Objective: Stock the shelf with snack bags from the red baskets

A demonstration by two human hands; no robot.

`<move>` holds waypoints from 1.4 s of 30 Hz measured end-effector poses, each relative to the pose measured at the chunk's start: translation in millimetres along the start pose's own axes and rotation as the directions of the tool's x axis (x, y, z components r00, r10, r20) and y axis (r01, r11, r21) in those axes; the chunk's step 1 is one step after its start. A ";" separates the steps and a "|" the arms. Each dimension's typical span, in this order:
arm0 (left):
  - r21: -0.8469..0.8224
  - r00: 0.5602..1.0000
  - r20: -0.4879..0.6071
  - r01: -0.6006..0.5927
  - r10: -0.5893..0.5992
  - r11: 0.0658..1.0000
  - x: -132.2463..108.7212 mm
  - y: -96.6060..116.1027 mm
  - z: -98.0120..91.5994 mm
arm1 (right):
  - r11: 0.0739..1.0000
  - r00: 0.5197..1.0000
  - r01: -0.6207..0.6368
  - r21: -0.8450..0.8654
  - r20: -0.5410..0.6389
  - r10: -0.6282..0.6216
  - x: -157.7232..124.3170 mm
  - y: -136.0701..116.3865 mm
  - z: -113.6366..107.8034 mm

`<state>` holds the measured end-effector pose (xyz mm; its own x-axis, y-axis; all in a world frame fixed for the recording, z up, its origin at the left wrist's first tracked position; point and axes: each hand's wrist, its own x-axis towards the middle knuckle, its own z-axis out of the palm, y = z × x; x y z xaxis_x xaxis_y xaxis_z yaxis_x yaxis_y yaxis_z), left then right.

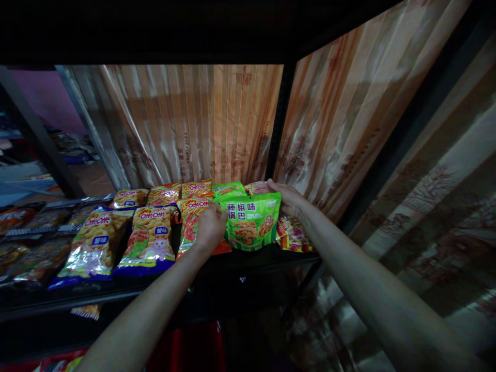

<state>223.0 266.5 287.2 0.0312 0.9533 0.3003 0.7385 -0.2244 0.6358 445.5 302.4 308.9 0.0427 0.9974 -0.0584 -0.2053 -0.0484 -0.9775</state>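
A green snack bag [251, 219] stands upright on a dark shelf [248, 261], held from both sides. My left hand [211, 226] is closed on its left edge. My right hand [289, 199] grips its upper right corner, fingers curled over the top. Behind the bag lie more green and orange snack bags [228, 188]. An orange-red bag [190, 223] lies just left of my left hand, and another red bag [290, 235] sits partly hidden below my right wrist.
Rows of blue-bottomed snack bags [151, 240] and others [95, 245] fill the shelf to the left. A black upright post [276, 129] stands behind the bags. Plastic-wrapped wooden panels [349, 113] close off the back and right. A lower shelf holds red packages [186, 346].
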 end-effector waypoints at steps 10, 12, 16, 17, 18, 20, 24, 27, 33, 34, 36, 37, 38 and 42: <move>0.270 0.998 -0.033 -0.043 0.054 0.962 -0.9 11.4 3.7 | 0.757 0.870 0.421 -0.500 -0.012 -0.493 -24.1 34.3 7.1; 0.250 0.993 -0.065 -0.079 0.098 0.965 -2.8 8.4 6.3 | 0.700 0.848 0.425 -0.574 -0.018 -0.530 -20.1 37.9 6.9; 0.251 0.949 -0.162 -0.227 0.272 0.941 -10.0 -3.6 12.5 | 0.623 0.848 0.360 -0.694 -0.036 -0.529 -3.1 41.0 4.4; 0.274 0.930 -0.172 -0.273 0.326 0.922 -12.9 -7.2 14.5 | 0.608 0.860 0.336 -0.719 -0.029 -0.509 1.9 41.7 3.8; 0.301 0.908 -0.167 -0.324 0.384 0.897 -16.3 -10.6 16.6 | 0.594 0.872 0.315 -0.740 -0.022 -0.489 6.6 42.3 3.3; 0.346 0.860 -0.133 -0.426 0.493 0.836 -24.8 -15.9 20.8 | 0.573 0.889 0.281 -0.770 -0.015 -0.457 14.5 43.3 3.5; 0.371 0.820 -0.014 -0.528 0.573 0.764 -42.3 -19.0 26.1 | 0.493 0.907 0.200 -0.847 -0.031 -0.420 18.1 44.3 10.2; 0.371 0.824 0.086 -0.548 0.559 0.750 -49.8 -17.6 26.6 | 0.404 0.896 0.171 -0.899 -0.029 -0.443 12.0 47.5 18.9; 0.367 0.806 0.185 -0.588 0.563 0.721 -53.2 -18.9 24.3 | 0.382 0.877 0.113 -0.917 -0.089 -0.473 3.7 55.8 28.2; 0.377 0.803 0.189 -0.591 0.565 0.713 -53.5 -19.5 24.4 | 0.379 0.873 0.111 -0.919 -0.092 -0.479 3.6 55.8 28.0; 0.400 0.809 0.189 -0.582 0.557 0.708 -53.9 -19.9 25.5 | 0.384 0.874 0.107 -0.917 -0.097 -0.476 3.9 54.4 26.5; 0.407 0.812 0.190 -0.576 0.551 0.709 -54.0 -19.7 26.5 | 0.390 0.873 0.106 -0.915 -0.102 -0.476 4.1 53.2 25.2; 0.408 0.814 0.193 -0.574 0.548 0.710 -54.1 -19.2 27.6 | 0.391 0.870 0.107 -0.914 -0.104 -0.482 4.3 51.9 23.7; 0.395 0.811 0.194 -0.580 0.553 0.712 -54.5 -15.5 30.8 | 0.327 0.850 0.120 -0.937 -0.073 -0.521 4.0 49.5 19.4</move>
<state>230.6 224.2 239.1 0.5642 0.6879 0.4566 0.7740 -0.6331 -0.0026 416.5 305.1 264.2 0.2148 0.8695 0.4448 0.8544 0.0534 -0.5169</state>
